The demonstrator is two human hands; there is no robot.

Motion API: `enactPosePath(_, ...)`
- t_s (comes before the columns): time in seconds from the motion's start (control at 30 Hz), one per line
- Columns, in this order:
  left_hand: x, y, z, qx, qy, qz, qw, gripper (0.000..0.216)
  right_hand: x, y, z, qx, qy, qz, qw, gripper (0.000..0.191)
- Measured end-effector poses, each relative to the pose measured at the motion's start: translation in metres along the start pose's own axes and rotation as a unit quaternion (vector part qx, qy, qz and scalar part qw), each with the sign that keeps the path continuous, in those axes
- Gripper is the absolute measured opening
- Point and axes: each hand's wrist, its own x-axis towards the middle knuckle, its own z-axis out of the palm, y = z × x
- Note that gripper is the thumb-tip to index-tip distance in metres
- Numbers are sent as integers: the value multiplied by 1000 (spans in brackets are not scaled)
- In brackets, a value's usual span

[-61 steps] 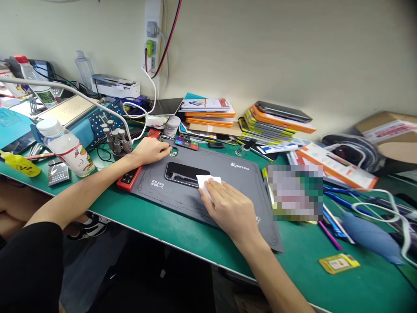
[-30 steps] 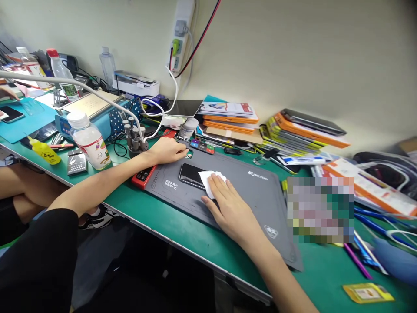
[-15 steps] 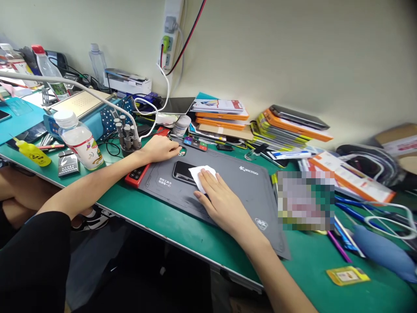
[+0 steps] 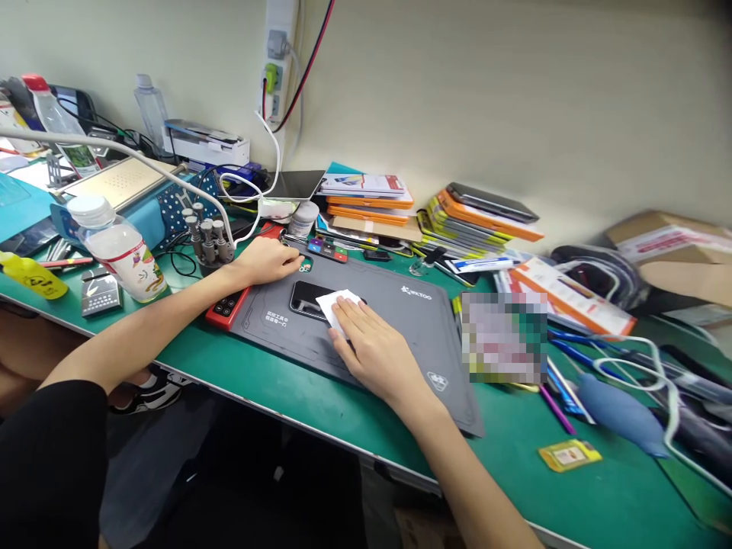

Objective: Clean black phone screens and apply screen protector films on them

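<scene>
A black phone (image 4: 304, 298) lies flat on a grey work mat (image 4: 400, 320) on the green bench. My right hand (image 4: 374, 347) presses a white wipe (image 4: 337, 303) onto the phone's right half with flat, extended fingers. My left hand (image 4: 268, 261) rests curled at the mat's far left corner, its fingertips beside a small green and black object (image 4: 306, 265); whether it holds anything is hidden.
A water bottle (image 4: 117, 248), a yellow squeeze bottle (image 4: 31, 276) and a red device (image 4: 229, 305) sit to the left. Stacks of orange and yellow packages (image 4: 480, 217) line the wall. A blue dust blower (image 4: 621, 412), cables and a yellow packet (image 4: 569, 455) lie at the right.
My right hand has slid the white wipe leftward along the phone, from its right end toward its middle. My left hand has stayed at the mat's corner.
</scene>
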Motion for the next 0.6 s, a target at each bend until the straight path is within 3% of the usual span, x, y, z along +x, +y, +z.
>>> enactPosePath(0.13, 0, 0, -1, 14, 2, -3, 1000, 45, -5, -3, -4, -2, 13, -26, 1000, 48)
enactPosePath(0.33, 1, 0, -6, 40, -15, -11, 999, 46, 21, 0, -1, 14, -77, -1, 997, 76)
enactPosePath(0.43, 1, 0, -8, 36, -18, -17, 999, 46, 31, -3, 2, 20, -85, 35, 996, 85)
enactPosePath(0.6, 0, -1, -6, 25, -20, -8, 999, 47, 11, -23, 3, 20, -73, 39, 996, 94)
